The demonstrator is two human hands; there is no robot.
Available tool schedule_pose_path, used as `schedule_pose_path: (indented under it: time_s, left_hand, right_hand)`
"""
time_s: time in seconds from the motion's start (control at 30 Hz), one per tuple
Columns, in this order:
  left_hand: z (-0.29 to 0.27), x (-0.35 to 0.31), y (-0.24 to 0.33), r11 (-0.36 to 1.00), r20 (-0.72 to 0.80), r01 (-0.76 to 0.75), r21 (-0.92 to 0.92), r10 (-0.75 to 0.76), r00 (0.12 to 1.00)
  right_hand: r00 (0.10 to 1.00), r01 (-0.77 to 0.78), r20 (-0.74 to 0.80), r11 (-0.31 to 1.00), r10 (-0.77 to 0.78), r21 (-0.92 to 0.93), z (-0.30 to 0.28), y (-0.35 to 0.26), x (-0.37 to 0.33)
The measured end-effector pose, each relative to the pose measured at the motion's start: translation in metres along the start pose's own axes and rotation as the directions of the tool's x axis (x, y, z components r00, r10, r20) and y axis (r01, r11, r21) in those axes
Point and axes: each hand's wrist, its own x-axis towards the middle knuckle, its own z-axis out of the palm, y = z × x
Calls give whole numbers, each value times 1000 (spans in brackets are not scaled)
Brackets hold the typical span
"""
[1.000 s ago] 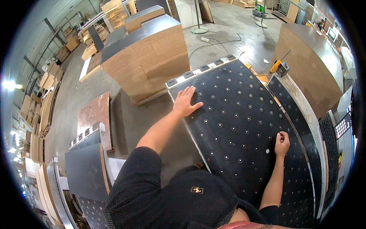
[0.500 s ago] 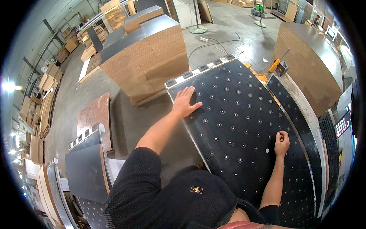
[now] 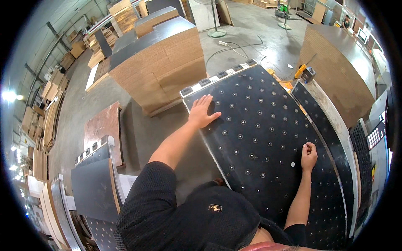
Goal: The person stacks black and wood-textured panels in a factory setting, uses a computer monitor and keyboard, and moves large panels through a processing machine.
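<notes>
A black tabletop [image 3: 247,129] studded with rows of small round ball points slants away in front of me. Near its far left corner my left hand [image 3: 202,113] lies flat, palm down, fingers stretched and thumb spread, holding nothing. My right hand [image 3: 309,156] rests on the right part of the tabletop with its fingers curled in, and nothing shows between them. Just left of that hand is a small white disc [image 3: 292,164]. Black blocks [image 3: 204,81] line the white far edge of the table.
Stacked brown boards [image 3: 163,71] stand beyond the table's left corner, and another dark-topped stack [image 3: 339,67] is at the right. A yellow-handled tool [image 3: 300,71] sits near a black box [image 3: 309,74]. A keyboard [image 3: 361,161] lies at far right. Panels on a stand [image 3: 94,184] are at my left.
</notes>
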Motion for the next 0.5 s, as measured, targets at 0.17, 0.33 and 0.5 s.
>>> schedule_pose_path:
  time_s: [0.17, 0.33, 0.5]
  left_hand:
    - [0, 18, 18, 1000, 47, -12, -24, 13, 999]
    - [-4, 12, 15, 996, -45, -84, -32, 83, 996]
    - [15, 3, -35, 998, -2, -36, 43, 37, 999]
  right_hand:
    - [997, 38, -71, 999, -40, -36, -10, 7, 0]
    - [993, 90, -76, 993, -96, -82, -5, -12, 5]
    - [989, 151, -14, 988, -151, 24, -48, -54, 24]
